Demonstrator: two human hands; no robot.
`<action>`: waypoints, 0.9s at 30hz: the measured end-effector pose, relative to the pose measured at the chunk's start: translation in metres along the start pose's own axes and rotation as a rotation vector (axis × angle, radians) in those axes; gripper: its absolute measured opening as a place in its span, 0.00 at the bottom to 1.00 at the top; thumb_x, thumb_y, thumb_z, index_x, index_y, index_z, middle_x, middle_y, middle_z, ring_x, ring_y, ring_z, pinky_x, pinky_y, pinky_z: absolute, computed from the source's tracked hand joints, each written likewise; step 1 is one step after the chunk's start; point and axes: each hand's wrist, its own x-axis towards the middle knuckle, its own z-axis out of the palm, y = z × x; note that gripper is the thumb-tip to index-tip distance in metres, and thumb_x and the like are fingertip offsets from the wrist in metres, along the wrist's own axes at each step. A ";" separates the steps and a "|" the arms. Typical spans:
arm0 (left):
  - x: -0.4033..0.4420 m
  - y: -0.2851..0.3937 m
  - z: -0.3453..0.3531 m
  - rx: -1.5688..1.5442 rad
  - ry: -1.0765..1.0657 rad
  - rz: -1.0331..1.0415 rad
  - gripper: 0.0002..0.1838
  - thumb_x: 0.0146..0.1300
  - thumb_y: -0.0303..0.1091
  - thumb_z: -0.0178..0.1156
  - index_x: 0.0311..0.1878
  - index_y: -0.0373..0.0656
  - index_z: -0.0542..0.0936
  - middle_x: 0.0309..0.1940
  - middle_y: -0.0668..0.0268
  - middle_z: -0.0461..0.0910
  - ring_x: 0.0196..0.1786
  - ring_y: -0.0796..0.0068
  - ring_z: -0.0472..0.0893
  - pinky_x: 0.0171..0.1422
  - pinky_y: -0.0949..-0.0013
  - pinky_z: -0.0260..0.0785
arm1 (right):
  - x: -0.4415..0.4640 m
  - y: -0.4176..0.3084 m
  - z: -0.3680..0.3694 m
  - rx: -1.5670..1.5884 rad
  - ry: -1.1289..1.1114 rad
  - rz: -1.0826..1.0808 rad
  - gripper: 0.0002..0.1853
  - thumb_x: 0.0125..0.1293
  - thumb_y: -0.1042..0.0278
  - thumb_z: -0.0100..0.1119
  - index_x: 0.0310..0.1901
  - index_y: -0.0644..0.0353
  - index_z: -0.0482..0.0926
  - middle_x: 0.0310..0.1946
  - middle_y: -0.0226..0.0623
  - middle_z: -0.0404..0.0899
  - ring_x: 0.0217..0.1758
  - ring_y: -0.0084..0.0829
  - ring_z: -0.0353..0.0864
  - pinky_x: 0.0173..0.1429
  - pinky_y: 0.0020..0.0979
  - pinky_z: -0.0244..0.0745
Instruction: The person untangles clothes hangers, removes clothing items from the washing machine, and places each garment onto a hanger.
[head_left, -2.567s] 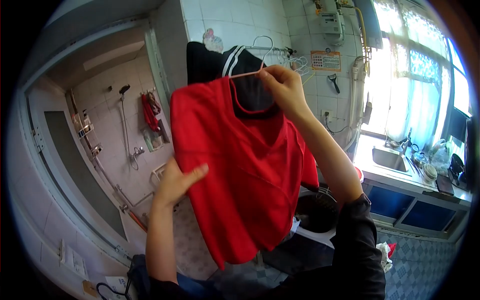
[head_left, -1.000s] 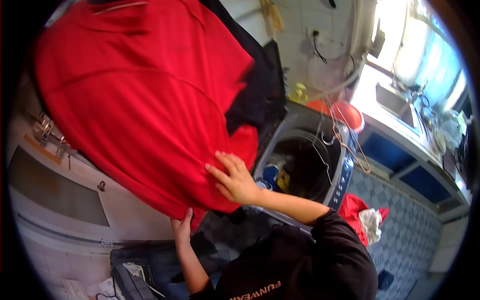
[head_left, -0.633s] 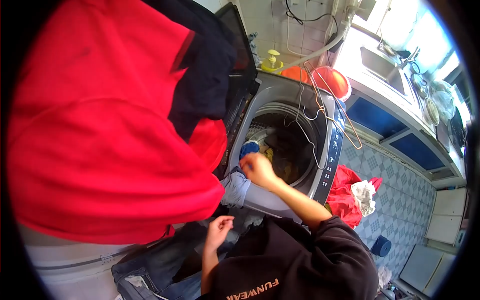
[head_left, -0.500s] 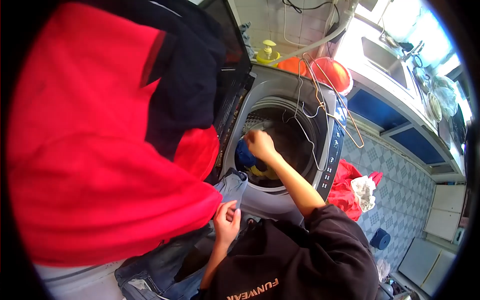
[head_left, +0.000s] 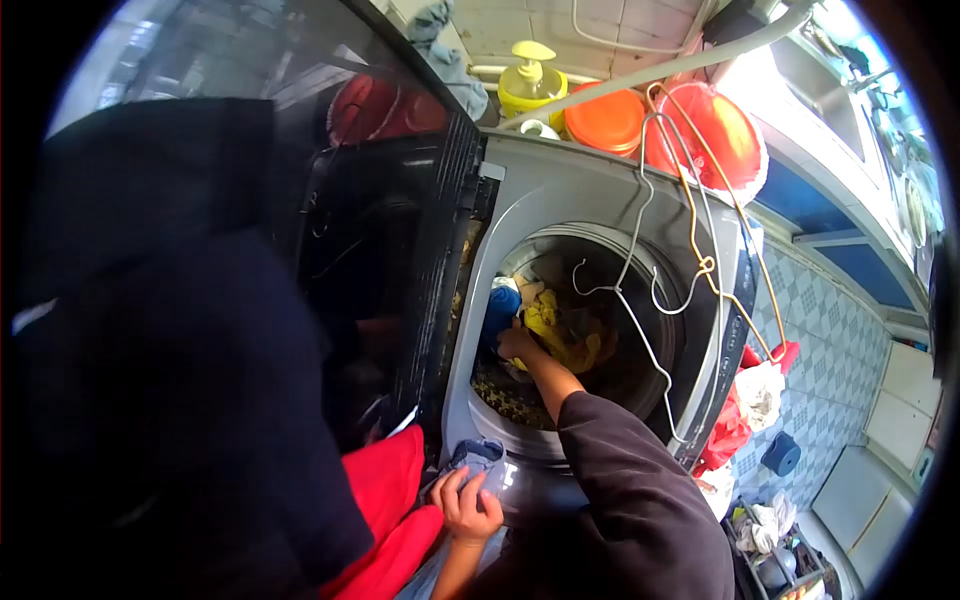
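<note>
My right hand (head_left: 515, 343) reaches down into the drum (head_left: 640, 375) of a top-loading washing machine (head_left: 560, 180). Its fingers look closed at the edge of a blue garment (head_left: 500, 312), though the fingertips are partly hidden. Beside it in the drum lies a yellow garment (head_left: 545, 318). My left hand (head_left: 467, 508) is at the front left of the machine, fingers loosely bent and apart, against a grey-blue garment (head_left: 480, 455). Next to that wrist hangs red cloth (head_left: 385, 480), and large dark cloth (head_left: 170, 400) fills the left side.
Wire hangers (head_left: 706, 265) hang over the drum's right side. The raised dark lid (head_left: 370, 220) stands at left. Along the back are a yellow pump bottle (head_left: 532, 80), an orange lid (head_left: 605, 118) and a red basin (head_left: 710, 135). Clothes (head_left: 760, 395) lie on the floor at right.
My right hand has gone deeper into the drum, and more of the yellow garment shows. The red cloth has shifted down and dark cloth now covers the left. The view has moved closer.
</note>
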 end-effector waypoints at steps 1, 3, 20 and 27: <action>0.000 0.000 0.000 0.014 -0.019 0.001 0.10 0.50 0.31 0.52 0.33 0.38 0.78 0.42 0.54 0.74 0.46 0.52 0.72 0.52 0.55 0.65 | -0.004 -0.001 0.007 0.011 -0.012 0.004 0.21 0.53 0.63 0.55 0.47 0.63 0.77 0.58 0.53 0.67 0.63 0.48 0.66 0.61 0.41 0.68; 0.000 -0.002 0.001 0.024 -0.024 0.001 0.09 0.49 0.31 0.52 0.32 0.38 0.78 0.42 0.54 0.74 0.46 0.52 0.72 0.52 0.55 0.65 | -0.012 -0.007 0.016 0.054 0.186 -0.013 0.18 0.50 0.64 0.57 0.43 0.62 0.80 0.44 0.48 0.79 0.53 0.44 0.76 0.57 0.42 0.70; -0.009 0.006 0.001 -0.182 0.208 0.031 0.06 0.46 0.26 0.58 0.30 0.42 0.78 0.38 0.60 0.76 0.46 0.54 0.72 0.50 0.56 0.65 | -0.327 -0.122 -0.212 1.470 0.012 -0.559 0.08 0.56 0.70 0.57 0.21 0.58 0.74 0.18 0.23 0.70 0.19 0.16 0.67 0.24 0.23 0.64; 0.000 0.057 -0.037 -0.705 0.279 0.041 0.37 0.46 0.29 0.69 0.59 0.35 0.62 0.51 0.50 0.67 0.57 0.51 0.67 0.60 0.56 0.61 | -0.501 -0.188 -0.234 1.383 -0.233 -1.365 0.06 0.59 0.71 0.55 0.28 0.62 0.75 0.23 0.28 0.74 0.25 0.19 0.73 0.33 0.21 0.71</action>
